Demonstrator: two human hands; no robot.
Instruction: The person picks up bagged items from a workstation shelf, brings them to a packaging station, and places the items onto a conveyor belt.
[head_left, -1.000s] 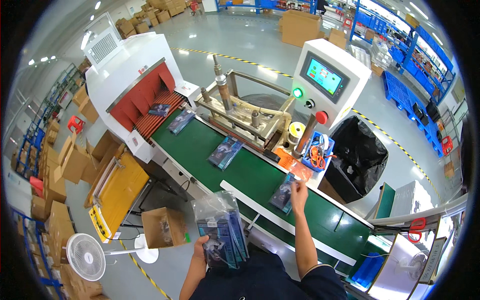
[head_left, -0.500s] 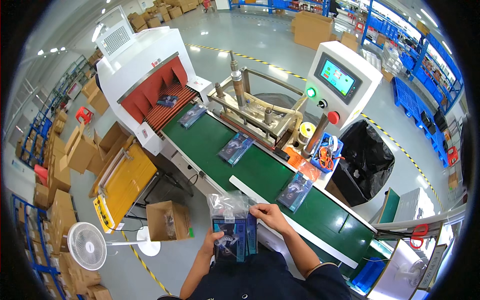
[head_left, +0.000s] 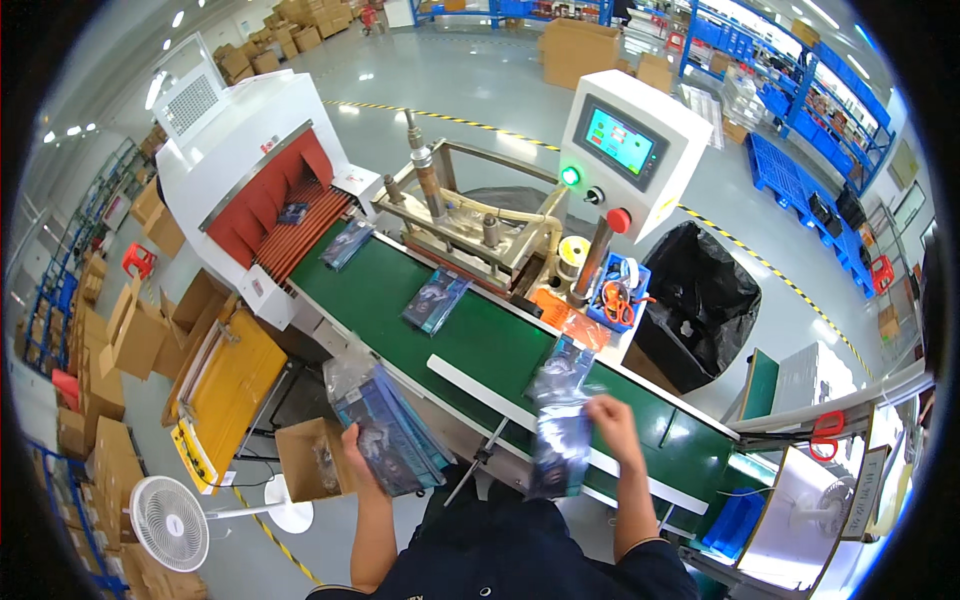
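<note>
Clutched in the left hand (head_left: 352, 447), at seven o'clock, is a stack of bagged blue packs (head_left: 388, 432), fingers closed around its lower edge, forearm rising straight from the bottom of the view. At five o'clock the right hand (head_left: 610, 418) pinches a single clear-bagged pack (head_left: 560, 440) by its top, the pack hanging blurred just before the green conveyor belt (head_left: 500, 345); the wrist is cocked and the forearm angles in from below. Judging by the pose, the step in hand is feeding one pack from the stack onto the belt, and the next move would call for laying it flat on the bare green stretch near the white guide bar (head_left: 520, 400), clear of its neighbours. Farther along, toward eleven o'clock, two packs already lie on the belt (head_left: 436, 300) (head_left: 348, 244), well apart, heading for the red-curtained heat tunnel (head_left: 270, 190). Beyond, at one o'clock, stands the white control box (head_left: 630, 150) with its screen.
</note>
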